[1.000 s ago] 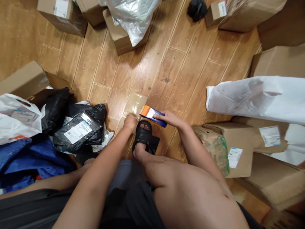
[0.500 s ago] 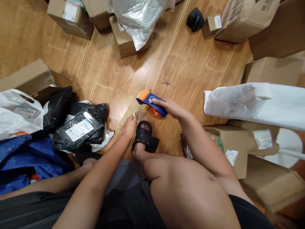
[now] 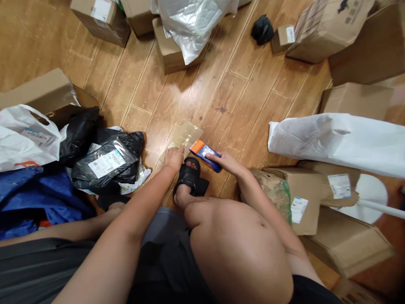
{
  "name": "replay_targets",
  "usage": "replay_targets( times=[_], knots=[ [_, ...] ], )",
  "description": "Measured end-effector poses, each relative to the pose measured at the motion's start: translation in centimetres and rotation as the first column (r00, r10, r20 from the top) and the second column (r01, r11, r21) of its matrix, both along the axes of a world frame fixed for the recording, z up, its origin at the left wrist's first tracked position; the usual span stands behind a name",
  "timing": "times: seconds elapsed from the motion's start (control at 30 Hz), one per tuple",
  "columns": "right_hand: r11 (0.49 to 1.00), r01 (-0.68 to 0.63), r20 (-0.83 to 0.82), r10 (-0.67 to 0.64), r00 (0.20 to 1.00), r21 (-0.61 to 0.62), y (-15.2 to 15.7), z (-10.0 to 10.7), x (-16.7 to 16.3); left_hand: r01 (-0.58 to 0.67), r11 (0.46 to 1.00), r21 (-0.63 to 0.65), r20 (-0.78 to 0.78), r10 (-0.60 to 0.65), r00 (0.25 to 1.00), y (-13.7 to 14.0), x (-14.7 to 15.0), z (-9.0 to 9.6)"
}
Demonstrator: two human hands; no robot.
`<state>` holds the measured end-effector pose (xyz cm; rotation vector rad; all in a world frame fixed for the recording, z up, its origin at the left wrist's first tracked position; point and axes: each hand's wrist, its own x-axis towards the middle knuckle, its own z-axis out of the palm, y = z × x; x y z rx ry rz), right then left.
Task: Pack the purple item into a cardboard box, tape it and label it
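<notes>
My right hand (image 3: pixel 228 163) is wrapped round a blue tape dispenser (image 3: pixel 207 155) with an orange front end, thumb along its top. The dispenser is low, just right of my sandal's toe. A flat, shiny, tan see-through piece (image 3: pixel 186 133), like packing tape or film, lies on the floor in front of the sandal. My left hand (image 3: pixel 174 158) rests on the near part of this piece, index finger stretched out and the other fingers partly hidden. The dispenser's front end is close to the right edge of the piece.
My sandal (image 3: pixel 189 174) is between my hands. Black plastic parcels (image 3: pixel 107 162) and a white bag (image 3: pixel 25 139) lie at the left. Cardboard boxes (image 3: pixel 177 57) stand ahead, and a long white-wrapped parcel (image 3: pixel 335 141) and more boxes (image 3: pixel 308 185) are at the right.
My right hand has lowered and tilted the tape dispenser, moving it nearer to me. More of the flat tan piece shows. My left hand stays on it, and the camera view has shifted slightly.
</notes>
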<state>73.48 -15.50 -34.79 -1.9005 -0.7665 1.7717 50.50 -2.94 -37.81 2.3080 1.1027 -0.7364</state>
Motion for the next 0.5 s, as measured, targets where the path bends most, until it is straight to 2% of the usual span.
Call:
replay_targets(
  times=[0.2, 0.37, 0.5],
  knots=[
    [0.999, 0.035, -0.007, -0.035, 0.999, -0.006, -1.6, -2.2, -0.4, -0.052, 0.995, 0.083, 0.064, 0.047, 0.997, -1.9, 0.8, 0.5],
    [0.999, 0.054, -0.001, -0.054, 0.999, 0.001, -2.0, -2.1, -0.3, -0.117, 0.987, 0.108, 0.100, 0.106, 0.989, -4.0, 2.3, 0.2],
    [0.998, 0.061, -0.010, -0.061, 0.998, 0.017, -1.8, -1.8, -0.5, -0.137, 0.985, 0.108, 0.093, 0.127, 0.988, -4.5, 2.2, -0.5]
  ],
)
